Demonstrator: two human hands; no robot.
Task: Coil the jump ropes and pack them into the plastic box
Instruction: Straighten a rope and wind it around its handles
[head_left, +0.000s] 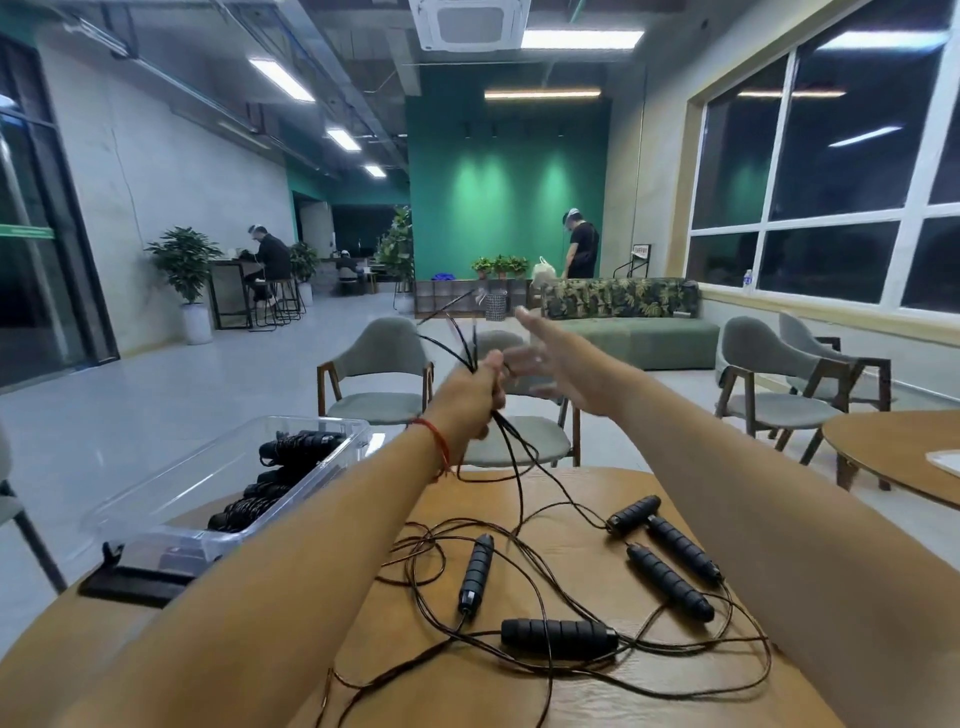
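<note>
We grip a bunch of rope (511, 457) loops in our left hand (475, 395), raised above the worktop (597, 488). Right hand (556, 364) is open, blurred, just beside it. Handles (558, 636) lie loose below; box (171, 499) sits left, part-filled. Best to keep the loops even, pinch firmly and free the tangled slack first.

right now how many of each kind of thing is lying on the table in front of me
loose black handles: 5
clear plastic box: 1
black flat object beside the box: 1
total: 7
coiled ropes in the box overlap, not countable
left hand grips rope cords, not counted
</note>
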